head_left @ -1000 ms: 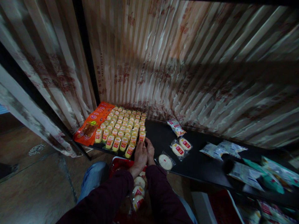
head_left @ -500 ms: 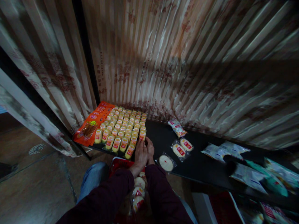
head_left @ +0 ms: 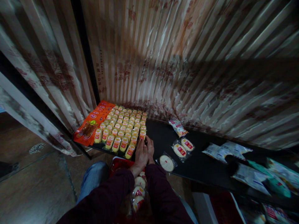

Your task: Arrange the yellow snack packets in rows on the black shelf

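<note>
Filling the surface [head_left: 163,137], five rows of packets [head_left: 123,127] lie done while both hands [head_left: 144,149], pressed together, set another at the sixth row's front; more wait in the lap.

On shelf [head_left: 163,137], far left: flat packets [head_left: 93,123], stacked against left wall. Just right of these: rows of small packs [head_left: 123,129], running front edge to back wall. Both hands [head_left: 143,152] together at front right corner of rows, touching nearest packs. Right of hands: single round pack [head_left: 166,162]; behind it, twin pack [head_left: 183,147]; further back, small bag [head_left: 178,127]. Far right: loose wrappers [head_left: 226,150]. Below shelf edge, between forearms: more round packs [head_left: 139,191].
</note>
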`<state>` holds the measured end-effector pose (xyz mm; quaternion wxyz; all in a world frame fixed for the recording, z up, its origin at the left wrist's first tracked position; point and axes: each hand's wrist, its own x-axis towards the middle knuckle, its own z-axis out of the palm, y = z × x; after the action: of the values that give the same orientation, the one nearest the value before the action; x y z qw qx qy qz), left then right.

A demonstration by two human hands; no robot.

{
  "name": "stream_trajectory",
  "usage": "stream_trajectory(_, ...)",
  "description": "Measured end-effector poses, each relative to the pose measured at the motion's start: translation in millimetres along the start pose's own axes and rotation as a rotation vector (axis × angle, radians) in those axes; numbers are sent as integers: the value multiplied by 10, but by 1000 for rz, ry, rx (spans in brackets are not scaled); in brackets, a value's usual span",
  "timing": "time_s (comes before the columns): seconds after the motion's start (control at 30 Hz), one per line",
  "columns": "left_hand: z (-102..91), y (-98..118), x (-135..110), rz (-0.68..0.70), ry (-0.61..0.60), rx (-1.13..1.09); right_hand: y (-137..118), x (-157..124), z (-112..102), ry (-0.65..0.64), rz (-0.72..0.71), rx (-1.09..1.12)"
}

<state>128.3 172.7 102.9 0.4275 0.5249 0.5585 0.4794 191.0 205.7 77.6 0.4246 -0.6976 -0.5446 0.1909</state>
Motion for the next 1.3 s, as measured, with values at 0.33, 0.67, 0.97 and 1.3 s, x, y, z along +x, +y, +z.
stream_trajectory(0.33, -23, 118, -55, -75, 36, 85, 85, 3, 10, 10, -54, 72)
stream_trajectory(0.67, -32, 96, -28, -44, 19, 90, 143, 114, 37, 9, -96, -40)
stream_trajectory(0.97, -59, 91, -44, -43, -5, 64, 152, 114, 27, -25, -61, -51)
stream_trajectory(1.3, -66, 152, -112, -26, 4, 96, 107, 103, -28, -40, -51, 69)
